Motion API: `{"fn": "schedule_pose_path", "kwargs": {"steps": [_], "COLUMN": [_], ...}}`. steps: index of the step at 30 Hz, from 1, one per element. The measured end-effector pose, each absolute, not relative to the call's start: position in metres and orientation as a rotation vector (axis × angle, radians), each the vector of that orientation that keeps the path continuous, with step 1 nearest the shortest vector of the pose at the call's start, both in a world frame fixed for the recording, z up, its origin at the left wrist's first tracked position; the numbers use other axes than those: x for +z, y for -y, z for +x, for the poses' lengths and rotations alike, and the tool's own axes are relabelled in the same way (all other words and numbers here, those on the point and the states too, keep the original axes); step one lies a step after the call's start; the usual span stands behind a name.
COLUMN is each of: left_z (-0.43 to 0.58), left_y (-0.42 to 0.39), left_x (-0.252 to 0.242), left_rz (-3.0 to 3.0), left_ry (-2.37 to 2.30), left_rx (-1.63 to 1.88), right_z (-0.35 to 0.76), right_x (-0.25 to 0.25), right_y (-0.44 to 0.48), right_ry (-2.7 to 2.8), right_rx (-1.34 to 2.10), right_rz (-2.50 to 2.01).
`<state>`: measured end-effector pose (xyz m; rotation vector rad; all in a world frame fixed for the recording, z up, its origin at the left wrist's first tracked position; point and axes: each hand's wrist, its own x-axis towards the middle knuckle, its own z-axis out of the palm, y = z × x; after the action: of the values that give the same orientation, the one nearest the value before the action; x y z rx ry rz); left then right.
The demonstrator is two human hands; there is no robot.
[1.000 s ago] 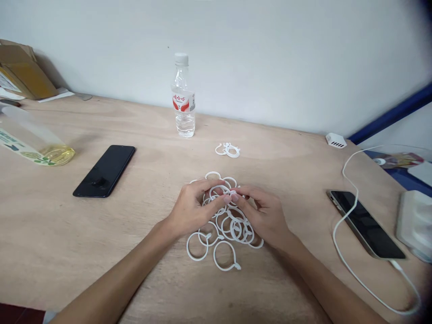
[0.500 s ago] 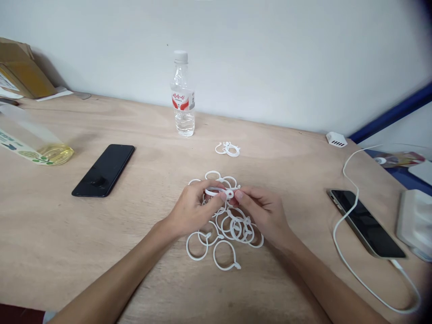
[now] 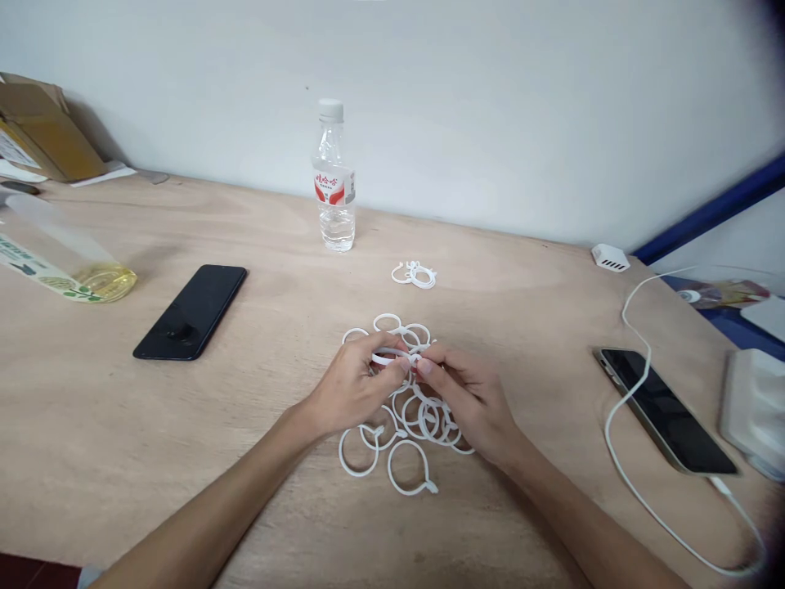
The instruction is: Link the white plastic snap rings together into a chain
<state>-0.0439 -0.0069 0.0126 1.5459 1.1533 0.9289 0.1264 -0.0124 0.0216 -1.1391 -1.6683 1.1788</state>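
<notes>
My left hand pinches a white plastic ring above a loose pile of similar rings. From the right, my right hand has thumb and fingertips closed on the small clasp end of that same ring, the fingertips of both hands nearly touching. Several white rings with small clasps lie overlapping on the wooden table below and around my hands. Beyond them sits a smaller cluster of white rings.
A water bottle stands near the wall. At left are a black phone, a tilted bottle with yellow liquid and a cardboard box. At right lie a cabled phone, a white adapter and a white case.
My right hand has moved slightly left, and its fingertips now cover the ring's clasp end. The view has shifted a little.
</notes>
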Motion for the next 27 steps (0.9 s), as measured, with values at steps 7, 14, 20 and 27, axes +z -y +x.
{"fn": "schedule_pose_path", "kwargs": {"steps": [7, 14, 20, 27], "left_z": [-0.048, -0.051, -0.051, -0.051], "left_y": [0.004, 0.006, 0.006, 0.005], "left_x": [0.008, 0.004, 0.004, 0.002], "left_rz": [1.914, 2.209, 2.205, 2.114], "left_ry": [-1.299, -1.429, -1.407, -1.407], "left_rx": [1.074, 0.990, 1.052, 1.120], "right_z": [0.141, 0.153, 0.145, 0.138], "right_x": [0.022, -0.004, -0.013, 0.005], "right_y": [-0.022, -0.114, -0.126, -0.097], "right_ry": [1.743, 2.058, 2.055, 1.927], "right_rx": [0.912, 0.328, 0.235, 0.215], "right_rz": [-1.306, -1.485, -1.396, -1.264]}}
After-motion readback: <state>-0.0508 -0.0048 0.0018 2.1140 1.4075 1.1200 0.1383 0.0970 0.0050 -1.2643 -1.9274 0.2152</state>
